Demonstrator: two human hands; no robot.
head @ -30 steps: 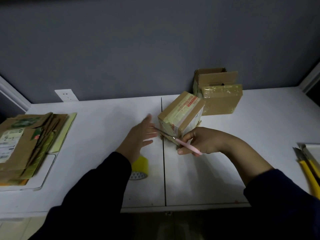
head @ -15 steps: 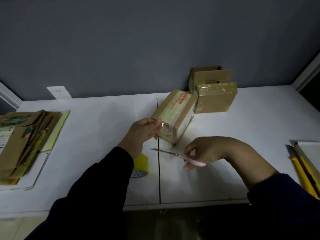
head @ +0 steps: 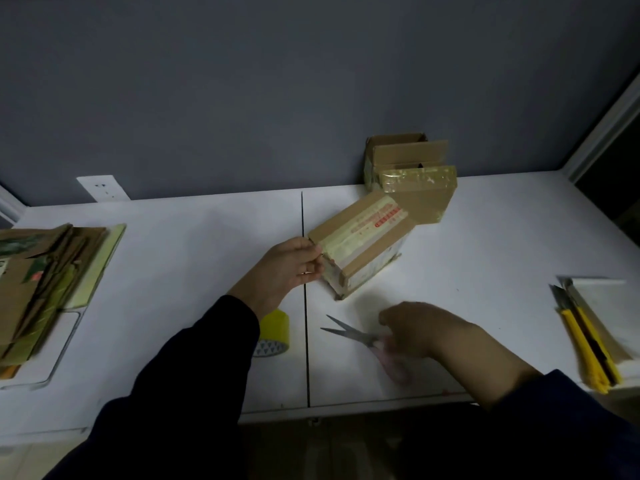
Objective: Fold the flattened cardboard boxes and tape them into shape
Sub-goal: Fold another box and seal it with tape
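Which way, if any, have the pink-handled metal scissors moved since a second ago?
Yes: the scissors came toward the white table's front edge, tips now right of its dark seam.

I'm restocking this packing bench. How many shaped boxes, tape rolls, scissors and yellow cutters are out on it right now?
Shaped boxes: 3, a labelled box gripped by the left hand, a taped box, an open-topped box
Yellow tape roll: 1
Scissors: 1, in the right hand
Yellow cutters: 2, as far as I can tell
Total: 7
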